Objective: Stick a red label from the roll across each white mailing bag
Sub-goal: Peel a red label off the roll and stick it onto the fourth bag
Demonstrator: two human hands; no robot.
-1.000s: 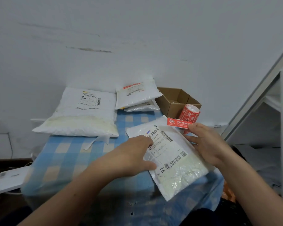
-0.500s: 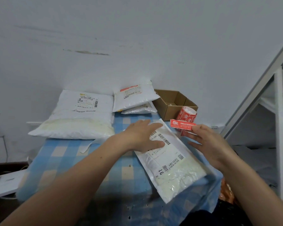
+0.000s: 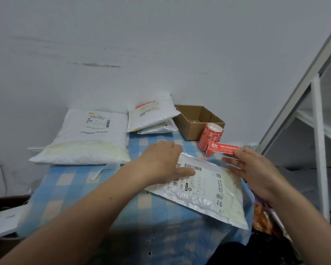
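Red label [image 3: 223, 148], pinched at one end in my right grip [image 3: 256, 169], held in the air near the far right corner of the near white mailing bag [image 3: 208, 190] and just in front of the upright red label roll [image 3: 210, 136], which stands beside an open cardboard box [image 3: 197, 121]. My left grip [image 3: 161, 163] is released, fingers flat on the bag's far left end; the bag lies slantwise on the blue-checked worktop [image 3: 69, 188]. Farther back lie a large white mailing bag [image 3: 88, 138] and two stacked smaller bags [image 3: 151, 117], the top one bearing a red strip.
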